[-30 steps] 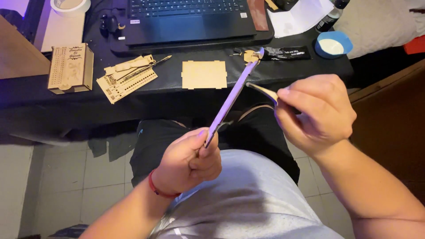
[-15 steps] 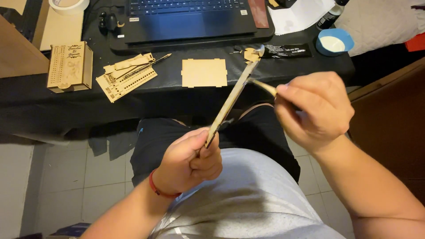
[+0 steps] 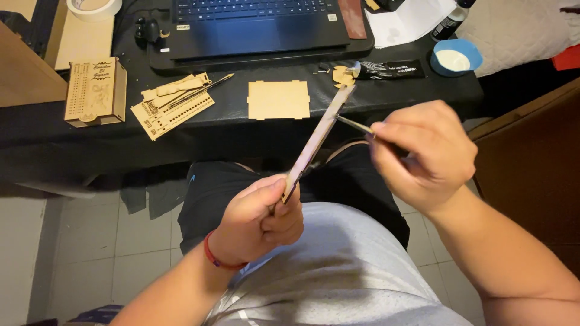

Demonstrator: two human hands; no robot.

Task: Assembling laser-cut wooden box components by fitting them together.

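Note:
My left hand (image 3: 258,218) grips the lower end of a thin wooden panel (image 3: 319,137), held edge-on and slanting up toward the desk. My right hand (image 3: 423,154) pinches a thin metal-tipped tool, perhaps a small brush (image 3: 355,124), whose tip touches the panel's edge near its upper end. Both hands hover over my lap, in front of the black desk (image 3: 241,118). A red band sits on my left wrist.
On the desk lie a notched flat wooden panel (image 3: 278,99), engraved wooden pieces (image 3: 172,105), a small wooden box (image 3: 95,92), a laptop (image 3: 260,27), a black tube (image 3: 386,69), a blue bowl of white liquid (image 3: 456,59) and a tape roll (image 3: 93,7). Tiled floor at left.
The wooden panel has turned slightly in my left hand, its face going from purplish to tan. My right hand has stayed at the panel's upper edge with the tool.

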